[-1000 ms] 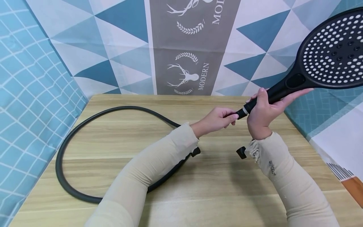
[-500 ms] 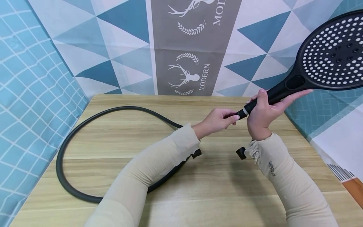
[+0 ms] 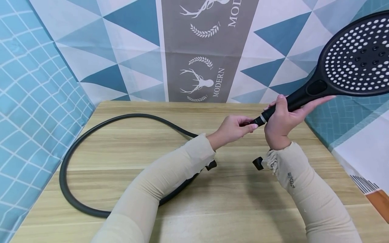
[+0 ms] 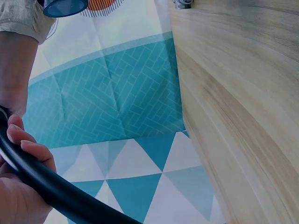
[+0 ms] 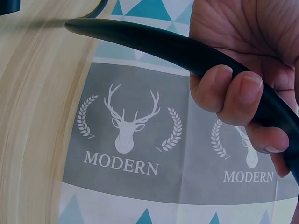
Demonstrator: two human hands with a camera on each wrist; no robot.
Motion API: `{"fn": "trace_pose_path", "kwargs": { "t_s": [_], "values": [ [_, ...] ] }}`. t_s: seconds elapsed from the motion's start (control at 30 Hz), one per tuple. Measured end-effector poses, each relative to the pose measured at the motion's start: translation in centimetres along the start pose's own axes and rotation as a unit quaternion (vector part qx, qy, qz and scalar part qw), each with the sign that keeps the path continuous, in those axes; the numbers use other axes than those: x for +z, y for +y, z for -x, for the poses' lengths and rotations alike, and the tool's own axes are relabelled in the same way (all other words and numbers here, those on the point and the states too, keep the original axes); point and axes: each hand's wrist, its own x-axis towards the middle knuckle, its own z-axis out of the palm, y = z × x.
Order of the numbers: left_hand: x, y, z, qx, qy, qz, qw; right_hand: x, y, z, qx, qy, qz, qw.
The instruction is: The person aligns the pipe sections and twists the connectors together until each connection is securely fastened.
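Note:
In the head view my right hand holds the handle of a black shower head, thumb over it and index finger stretched beneath. The perforated face is turned toward the head camera, its right side cut off by the frame. My left hand pinches the black fitting at the handle's lower end, beside a pale ring. From there a black shower hose runs behind my left arm and loops on the table. In the right wrist view, left-hand fingers curl round the hose. My left hand also shows in the left wrist view.
Under both arms lies a wood-grain table. A blue grid cloth hangs along its left side, and a patterned backdrop rises behind. Teal and white cloth drops off at the right. Small black wrist cameras hang below the wrists.
My left thumb and fingers have shifted very slightly toward the right at the fitting. The shower head, my right hand and the hose loop stay almost still.

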Motion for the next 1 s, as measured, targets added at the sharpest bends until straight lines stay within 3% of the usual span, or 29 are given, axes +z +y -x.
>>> {"fn": "trace_pose_path", "kwargs": {
  "t_s": [0.13, 0.47, 1.0],
  "values": [
    [-0.3, 0.0, 0.2, 0.010, -0.012, 0.000, 0.9999, 0.1, -0.1, 0.1, 0.003, 0.003, 0.000, 1.0000],
    [-1.1, -0.1, 0.5, 0.027, -0.085, 0.005, 0.9959, 0.4, -0.2, 0.4, -0.002, -0.011, -0.013, 0.9999],
    [-1.0, -0.2, 0.2, 0.020, -0.086, 0.006, 0.9961, -0.2, -0.3, 0.6, -0.010, -0.043, 0.006, 0.9990]
  ]
}}
